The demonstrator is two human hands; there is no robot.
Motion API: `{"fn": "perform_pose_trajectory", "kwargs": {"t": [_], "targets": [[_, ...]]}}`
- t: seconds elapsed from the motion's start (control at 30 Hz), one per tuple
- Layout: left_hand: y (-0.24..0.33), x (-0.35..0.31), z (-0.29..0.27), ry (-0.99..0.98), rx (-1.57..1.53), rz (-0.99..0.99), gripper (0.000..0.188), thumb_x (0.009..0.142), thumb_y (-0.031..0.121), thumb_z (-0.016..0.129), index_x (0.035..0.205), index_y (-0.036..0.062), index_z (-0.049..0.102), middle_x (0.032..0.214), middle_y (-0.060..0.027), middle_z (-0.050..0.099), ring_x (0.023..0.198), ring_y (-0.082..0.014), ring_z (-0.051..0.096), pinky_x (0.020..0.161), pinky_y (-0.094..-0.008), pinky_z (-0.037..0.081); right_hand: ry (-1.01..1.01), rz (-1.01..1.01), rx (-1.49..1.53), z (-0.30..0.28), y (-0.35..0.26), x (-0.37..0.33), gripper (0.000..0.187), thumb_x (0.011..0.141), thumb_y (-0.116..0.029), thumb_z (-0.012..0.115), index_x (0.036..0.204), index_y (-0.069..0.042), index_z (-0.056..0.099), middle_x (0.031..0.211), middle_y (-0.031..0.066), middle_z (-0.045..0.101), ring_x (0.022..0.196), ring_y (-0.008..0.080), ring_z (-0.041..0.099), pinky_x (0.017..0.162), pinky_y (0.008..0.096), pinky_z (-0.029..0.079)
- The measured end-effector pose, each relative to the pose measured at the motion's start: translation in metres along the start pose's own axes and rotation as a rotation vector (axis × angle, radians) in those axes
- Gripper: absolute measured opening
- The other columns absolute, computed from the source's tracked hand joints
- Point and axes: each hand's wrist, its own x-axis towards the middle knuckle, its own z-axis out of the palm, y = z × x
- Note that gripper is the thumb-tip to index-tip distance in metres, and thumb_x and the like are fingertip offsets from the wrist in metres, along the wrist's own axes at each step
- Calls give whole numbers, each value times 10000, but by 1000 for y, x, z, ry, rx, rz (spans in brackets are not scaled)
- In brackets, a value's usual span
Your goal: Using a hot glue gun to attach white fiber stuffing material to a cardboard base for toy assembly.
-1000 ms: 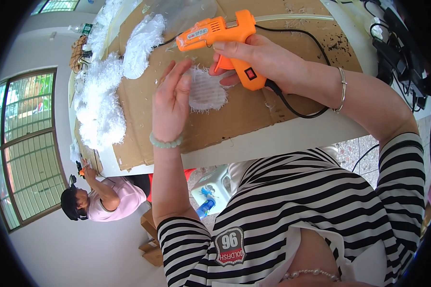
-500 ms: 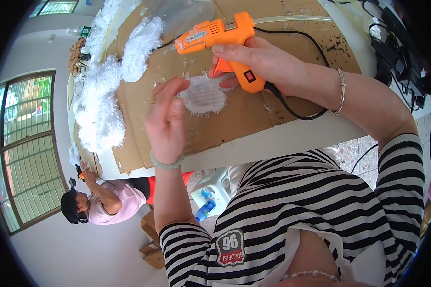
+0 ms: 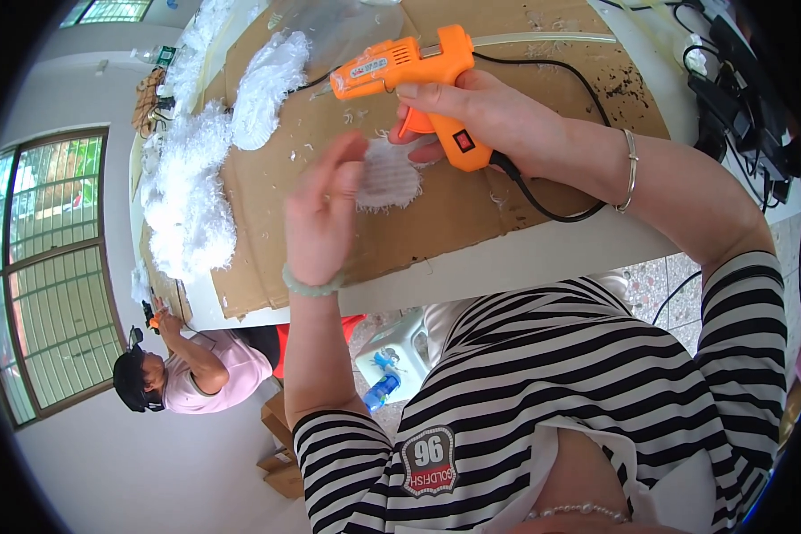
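My right hand (image 3: pixel 498 111) is closed around the handle of an orange hot glue gun (image 3: pixel 454 62), its fingers by the trigger. The nozzle points left, and a clear glue stick (image 3: pixel 543 38) sticks out of the back. My left hand (image 3: pixel 322 205) hovers over the cardboard (image 3: pixel 454 236) to the left of the gun, its curled fingers smeared by motion. Whether anything is between them I cannot make out. Beside those fingers, a round white fringed fabric piece (image 3: pixel 390 178) lies on the cardboard, its left edge partly hidden by my hand.
White fluffy pieces (image 3: pixel 187 196) are heaped at the left, with an oval one (image 3: pixel 271 89) nearer the gun. A black cord (image 3: pixel 552 214) loops from the handle. Dark devices and cables (image 3: pixel 739 116) lie at the right edge. A person (image 3: pixel 205 369) in pink works further left.
My left hand has shifted slightly right and now covers more of the round white piece. The glue gun stays almost where it was in my right hand.
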Motion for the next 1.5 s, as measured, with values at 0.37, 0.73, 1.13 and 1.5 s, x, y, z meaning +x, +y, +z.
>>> {"fn": "perform_pose_trajectory", "kwargs": {"t": [0.37,0.73,1.13,1.5], "targets": [[-21,2,-6,76,224,155,294,836,-40,533,1102,58,610,1019,-113,649,919,-239,613,809,-327,476,-11,18,1,0,-4,-3,371,909,-386,556,1046,-42,541,1006,58,581,944,132,589,763,299,552],[-19,-62,-5,587,-235,-190,114,817,-69,632,920,-21,644,859,-36,599,780,-91,542,690,-216,452,-62,-121,-248,2,-35,-18,338,930,-308,549,1127,-34,528,961,56,607,953,152,608,763,317,552],[10,-69,8,352,32,26,213,761,-129,594,897,23,657,839,-102,604,711,-188,575,578,-265,456,-46,177,-784,-16,-58,-57,356,861,-148,666,1171,-47,522,880,7,584,770,69,553,675,230,462],[10,-45,6,332,183,252,362,652,-162,539,945,29,634,827,-109,601,706,-252,580,703,-348,480,-84,69,-1004,-13,-52,-57,374,856,-280,653,1078,10,571,705,37,540,624,126,467,607,277,419]]}}
